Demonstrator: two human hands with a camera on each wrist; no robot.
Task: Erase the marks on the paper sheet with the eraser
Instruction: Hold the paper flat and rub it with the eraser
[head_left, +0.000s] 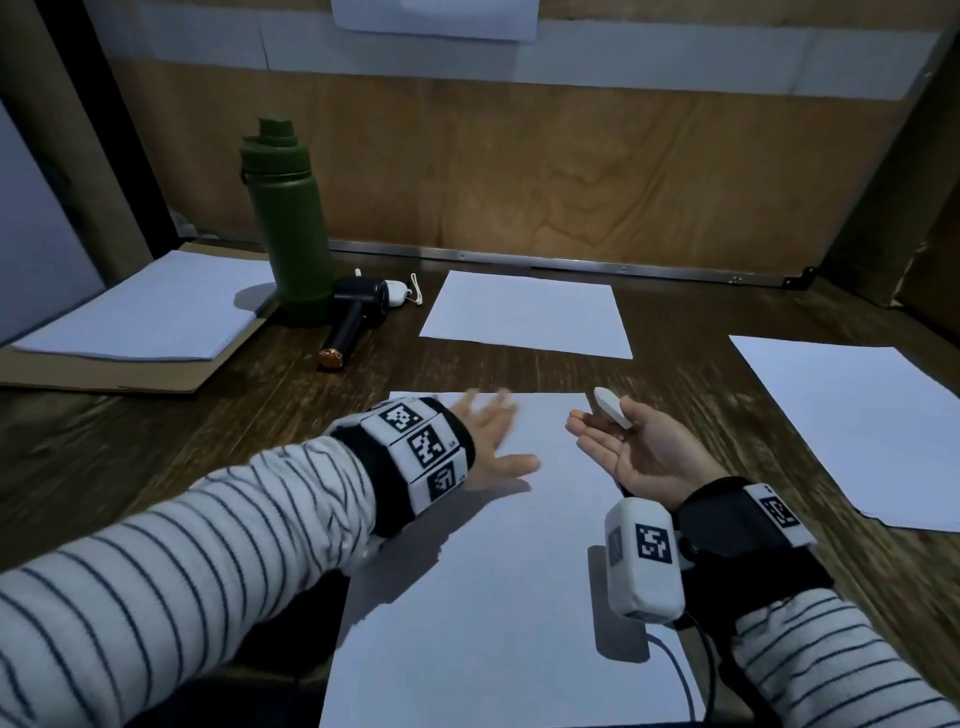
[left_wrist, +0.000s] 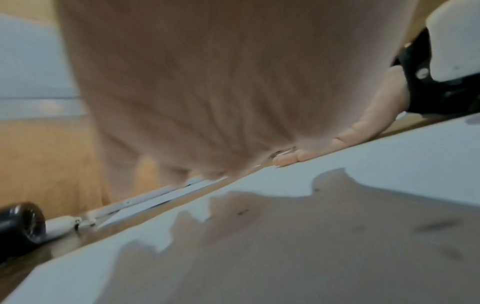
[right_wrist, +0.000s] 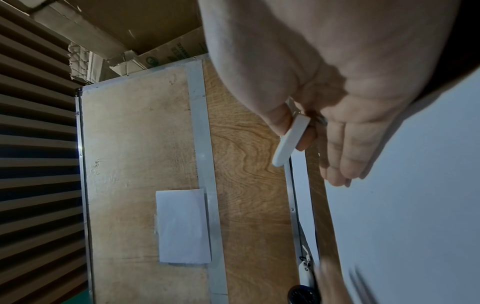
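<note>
Paper sheet (head_left: 493, 597): nearest us, running from the bottom edge up the middle of the dark wooden table (head_left: 156, 441); no marks readable from the head view.
Room, left: bare wood at 9 o'clock of the sheet; a paper stack (head_left: 156, 306) on cardboard at 10 o'clock, then a green bottle (head_left: 288, 223) upright beside a black handheld gadget (head_left: 358, 312) lying on its side.
Room, ahead: a second sheet (head_left: 524, 314) at 12 o'clock, a strip of bare wood between the two.
Room, right: a third sheet (head_left: 852, 431) at 2 o'clock, near the table's right side.
Left hand (head_left: 488, 447): palm down and blurred, fingers spread and straight over the sheet's upper left; released, holding nothing.
Right hand (head_left: 639, 452): palm turned up above the sheet's upper right corner, wrist camera hanging below.
Eraser (head_left: 613, 408): white, pinched between thumb and forefinger, poking out toward 11 o'clock, off the paper.
</note>
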